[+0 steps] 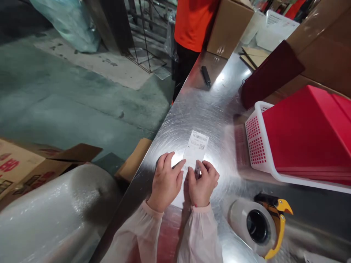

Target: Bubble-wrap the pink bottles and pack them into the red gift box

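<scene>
White paper label with printed barcode and QR code (193, 146) lies flat on the shiny, scratched metal worktop (175, 124), near its left edge. Left hand (166, 182): palm down, fingers spread, over the label's lower left side. Right hand (203, 184): fingers bent, over the lower right side; cannot tell whether thumb and fingertips pinch anything. The hands sit just beside each other, a narrow gap between. To the right: white perforated plastic basket (255, 140) holding flat red stacked items (298, 135); nearer, a clear tape roll (238, 219) in a yellow-and-black dispenser (281, 233). Slim black object (205, 76) lies farther up the worktop.
</scene>
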{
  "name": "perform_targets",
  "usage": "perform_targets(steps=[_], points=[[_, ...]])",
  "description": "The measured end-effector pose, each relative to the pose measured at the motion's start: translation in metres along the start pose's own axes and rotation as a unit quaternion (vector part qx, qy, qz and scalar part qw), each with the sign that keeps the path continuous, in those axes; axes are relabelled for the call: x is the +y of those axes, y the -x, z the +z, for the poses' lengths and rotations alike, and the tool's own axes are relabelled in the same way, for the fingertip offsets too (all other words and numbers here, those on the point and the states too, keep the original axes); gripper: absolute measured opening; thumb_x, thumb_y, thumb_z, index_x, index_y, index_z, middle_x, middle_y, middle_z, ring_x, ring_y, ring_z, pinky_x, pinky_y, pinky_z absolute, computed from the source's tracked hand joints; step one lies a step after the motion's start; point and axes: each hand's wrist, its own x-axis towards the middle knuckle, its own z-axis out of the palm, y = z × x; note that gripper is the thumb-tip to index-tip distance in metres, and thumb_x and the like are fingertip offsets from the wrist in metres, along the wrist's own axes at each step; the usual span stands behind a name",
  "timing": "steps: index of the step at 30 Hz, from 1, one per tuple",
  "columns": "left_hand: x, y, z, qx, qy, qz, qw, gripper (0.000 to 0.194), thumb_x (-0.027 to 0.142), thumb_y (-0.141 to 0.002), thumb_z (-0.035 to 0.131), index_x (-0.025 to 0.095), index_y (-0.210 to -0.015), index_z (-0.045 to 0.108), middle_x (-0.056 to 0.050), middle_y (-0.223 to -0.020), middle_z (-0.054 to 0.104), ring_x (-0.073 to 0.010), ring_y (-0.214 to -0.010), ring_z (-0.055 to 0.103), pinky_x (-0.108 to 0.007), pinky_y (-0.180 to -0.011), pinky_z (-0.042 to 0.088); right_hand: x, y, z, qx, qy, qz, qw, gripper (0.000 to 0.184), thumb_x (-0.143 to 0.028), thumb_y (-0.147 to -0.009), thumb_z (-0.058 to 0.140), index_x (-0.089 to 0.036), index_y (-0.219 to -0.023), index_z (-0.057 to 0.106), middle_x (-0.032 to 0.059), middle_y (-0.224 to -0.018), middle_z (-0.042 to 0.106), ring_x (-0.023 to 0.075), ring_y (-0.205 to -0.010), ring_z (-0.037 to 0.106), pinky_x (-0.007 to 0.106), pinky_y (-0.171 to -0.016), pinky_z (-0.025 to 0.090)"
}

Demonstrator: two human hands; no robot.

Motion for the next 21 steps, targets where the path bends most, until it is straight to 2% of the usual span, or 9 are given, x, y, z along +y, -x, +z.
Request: perform_targets(steps=[7, 13, 16, 18, 20, 21], points=[[-0.001, 0.001, 0.000, 0.012, 0.012, -0.007, 1.000, 0.044, 0.030, -0.095, 0.054, 0.012, -0.134, 0.059, -0.021, -0.138, 0.050, -0.0375, -0.133, 0.040, -0.055, -0.110, 0.042, -0.002, 0.000, -0.003, 0.004, -0.004, -0.009, 1.000, 0.033, -0.040, -0.085, 0.061, -0.022, -0.108, 0.075, 0.0124, -0.119, 0.063, 0.0313, -0.112, 0.051, 0.047, -0.093, 0.040], [-0.005, 0.001, 0.009, 0.025, 0.018, -0.013, 0.999, 0.047, 0.040, -0.094, 0.055, 0.015, -0.134, 0.058, -0.020, -0.137, 0.054, -0.0377, -0.131, 0.044, -0.054, -0.108, 0.041, 0.000, -0.002, 0.007, -0.004, -0.017, 0.018, 1.000, 0.031, -0.038, -0.083, 0.061, -0.022, -0.106, 0.075, 0.0122, -0.118, 0.063, 0.0313, -0.113, 0.051, 0.048, -0.093, 0.041], [-0.012, 0.002, 0.012, 0.046, 0.044, -0.045, 0.997, 0.051, 0.047, -0.096, 0.048, 0.015, -0.135, 0.054, -0.019, -0.127, 0.061, -0.0362, -0.125, 0.051, -0.053, -0.108, 0.040, -0.003, 0.002, 0.006, 0.030, -0.068, 0.044, 0.996, 0.034, -0.034, -0.084, 0.056, -0.019, -0.111, 0.072, 0.0134, -0.114, 0.064, 0.0298, -0.112, 0.054, 0.049, -0.094, 0.044], [-0.015, 0.002, 0.012, 0.058, 0.067, -0.068, 0.994, 0.054, 0.050, -0.096, 0.041, 0.013, -0.133, 0.054, -0.020, -0.121, 0.064, -0.0363, -0.121, 0.055, -0.054, -0.109, 0.039, -0.006, 0.012, -0.013, 0.079, -0.130, 0.039, 0.988, 0.038, -0.028, -0.087, 0.049, -0.015, -0.118, 0.066, 0.0152, -0.113, 0.064, 0.0266, -0.109, 0.057, 0.046, -0.092, 0.049], [-0.015, 0.000, 0.011, 0.055, 0.080, -0.087, 0.991, 0.058, 0.051, -0.095, 0.036, 0.009, -0.131, 0.054, -0.022, -0.120, 0.064, -0.0371, -0.121, 0.056, -0.054, -0.110, 0.037, -0.011, 0.033, -0.051, 0.109, -0.173, -0.011, 0.979, 0.037, -0.024, -0.090, 0.044, -0.016, -0.121, 0.062, 0.0155, -0.114, 0.063, 0.0238, -0.107, 0.060, 0.042, -0.086, 0.053], [-0.012, -0.002, 0.009, 0.043, 0.080, -0.091, 0.992, 0.061, 0.051, -0.095, 0.034, 0.006, -0.131, 0.054, -0.025, -0.121, 0.063, -0.0381, -0.122, 0.055, -0.054, -0.111, 0.036, -0.014, 0.050, -0.076, 0.102, -0.183, -0.055, 0.976, 0.035, -0.023, -0.090, 0.045, -0.018, -0.120, 0.061, 0.0141, -0.111, 0.064, 0.0234, -0.106, 0.061, 0.041, -0.086, 0.055]])
